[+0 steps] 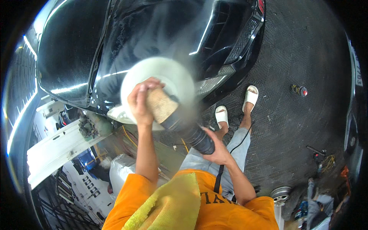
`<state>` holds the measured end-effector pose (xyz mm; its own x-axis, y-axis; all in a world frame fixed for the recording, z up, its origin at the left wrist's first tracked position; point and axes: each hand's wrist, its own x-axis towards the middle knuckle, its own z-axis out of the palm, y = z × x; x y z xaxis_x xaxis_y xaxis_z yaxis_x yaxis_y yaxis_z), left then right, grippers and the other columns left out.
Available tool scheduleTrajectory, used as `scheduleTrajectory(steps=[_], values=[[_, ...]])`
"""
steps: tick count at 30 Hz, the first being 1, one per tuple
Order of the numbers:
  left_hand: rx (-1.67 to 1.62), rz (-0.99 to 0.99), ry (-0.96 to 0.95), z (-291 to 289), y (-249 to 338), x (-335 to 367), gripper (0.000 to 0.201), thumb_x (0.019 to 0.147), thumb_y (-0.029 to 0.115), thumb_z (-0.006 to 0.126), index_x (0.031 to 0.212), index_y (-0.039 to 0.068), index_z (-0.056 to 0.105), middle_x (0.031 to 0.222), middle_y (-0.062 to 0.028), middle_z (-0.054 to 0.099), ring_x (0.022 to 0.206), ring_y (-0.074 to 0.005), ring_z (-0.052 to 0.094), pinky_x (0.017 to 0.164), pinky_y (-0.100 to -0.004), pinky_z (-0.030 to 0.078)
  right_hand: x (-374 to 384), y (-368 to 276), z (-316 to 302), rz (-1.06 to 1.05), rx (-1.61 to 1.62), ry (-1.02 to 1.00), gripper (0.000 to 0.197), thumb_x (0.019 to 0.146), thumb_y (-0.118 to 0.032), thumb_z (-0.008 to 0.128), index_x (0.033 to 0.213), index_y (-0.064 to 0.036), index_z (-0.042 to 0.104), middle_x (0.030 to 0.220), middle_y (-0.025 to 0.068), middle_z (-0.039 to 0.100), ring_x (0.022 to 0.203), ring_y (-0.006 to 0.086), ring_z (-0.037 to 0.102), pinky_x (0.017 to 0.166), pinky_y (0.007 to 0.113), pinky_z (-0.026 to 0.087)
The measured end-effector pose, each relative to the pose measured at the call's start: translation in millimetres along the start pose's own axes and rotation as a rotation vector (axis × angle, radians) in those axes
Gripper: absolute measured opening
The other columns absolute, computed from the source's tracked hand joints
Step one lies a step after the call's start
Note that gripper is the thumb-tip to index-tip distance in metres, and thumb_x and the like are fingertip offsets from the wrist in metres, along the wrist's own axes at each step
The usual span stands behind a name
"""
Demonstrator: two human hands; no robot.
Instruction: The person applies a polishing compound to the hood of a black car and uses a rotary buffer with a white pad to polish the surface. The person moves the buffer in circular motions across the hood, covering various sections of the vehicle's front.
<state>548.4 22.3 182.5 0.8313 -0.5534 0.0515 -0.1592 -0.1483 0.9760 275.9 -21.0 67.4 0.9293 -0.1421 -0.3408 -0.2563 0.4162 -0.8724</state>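
Note:
A polisher with a dark, ribbed body is held slanting across in front of me. Its large whitish round pad lies over the side of a glossy black car, close to the headlight; I cannot tell whether it touches the paint. My left hand is closed over the tan wrapped head of the polisher. Farther back, my right hand grips the rear of the dark body, where a black cord hangs down. Hazy whitish smears run along the car's panel.
A small can lies on the dark textured floor to the right. A wheel rim and loose tools are at lower right. A long white panel stands at left. My yellow-green towel hangs in front of me.

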Motion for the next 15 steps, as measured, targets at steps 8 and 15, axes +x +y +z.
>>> scheduleTrajectory(steps=[8, 15], values=[[0.064, -0.002, -0.021, -23.7, 2.2, -19.0, 0.032, 0.098, 0.02, 0.046, 0.089, -0.006, 0.061, 0.098, -0.0237, 0.064, 0.09, -0.0337, 0.064, 0.084, -0.0438, 0.054, -10.5, 10.6, 33.8, 0.014, 0.064, 0.007, 0.095, 0.068, -0.008, 0.074, 0.151, -0.016, 0.03, 0.136, 0.0175, 0.056, 0.124, 0.0345, 0.056, 0.104, 0.04, 0.044], [0.22, -0.121, -0.316, 109.5, -24.7, 1.0, 0.031, 0.097, 0.025, 0.054, 0.091, 0.001, 0.073, 0.091, -0.0094, 0.073, 0.085, -0.0179, 0.068, 0.081, -0.0324, 0.053, -45.9, 82.6, 13.7, 0.089, 0.339, 0.304, 0.087, 0.067, -0.008, 0.08, 0.143, -0.0026, 0.037, 0.129, 0.0126, 0.056, 0.119, 0.0234, 0.053, 0.103, 0.037, 0.04]])
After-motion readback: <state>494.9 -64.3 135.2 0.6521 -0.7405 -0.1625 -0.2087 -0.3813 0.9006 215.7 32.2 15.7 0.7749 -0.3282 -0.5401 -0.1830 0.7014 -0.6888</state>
